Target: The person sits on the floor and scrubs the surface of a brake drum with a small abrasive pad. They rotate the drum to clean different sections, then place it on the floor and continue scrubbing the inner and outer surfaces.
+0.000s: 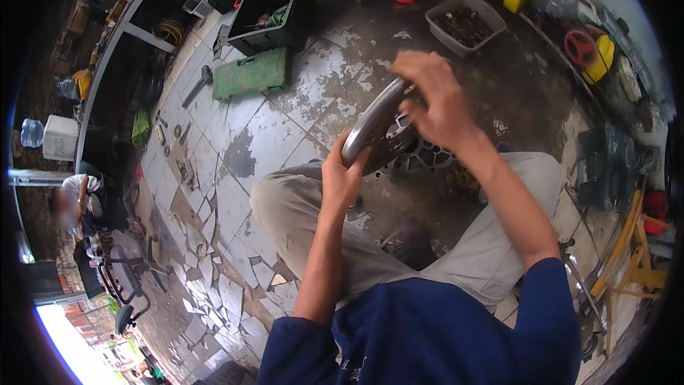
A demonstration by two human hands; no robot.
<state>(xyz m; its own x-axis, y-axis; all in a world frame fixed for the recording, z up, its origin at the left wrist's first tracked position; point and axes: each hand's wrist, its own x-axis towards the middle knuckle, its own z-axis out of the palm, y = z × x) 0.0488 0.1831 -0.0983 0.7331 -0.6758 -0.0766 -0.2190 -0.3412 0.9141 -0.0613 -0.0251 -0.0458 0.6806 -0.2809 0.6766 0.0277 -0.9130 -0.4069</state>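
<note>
A round metal disc (370, 118) with a smooth, shiny rim and cut-outs in its face is held up tilted between my hands. My left hand (343, 175) grips its lower left edge, thumb on one side and fingers on the other. At the upper end, my right hand (436, 93) curves its fingers and thumb around the rim; part of the disc is hidden behind it. Beneath the disc, between my knees, sits a metal casing (422, 158) with holes around its edge, partly covered by the disc and my right arm.
Ahead lie a green case (251, 73), a hammer (199, 85) and a black crate (261, 18). A grey basin (467, 23) of small parts stands ahead right. Broken tiles (217, 299) cover the floor at left, where another person (80, 199) is. A wooden frame (633, 249) stands at right.
</note>
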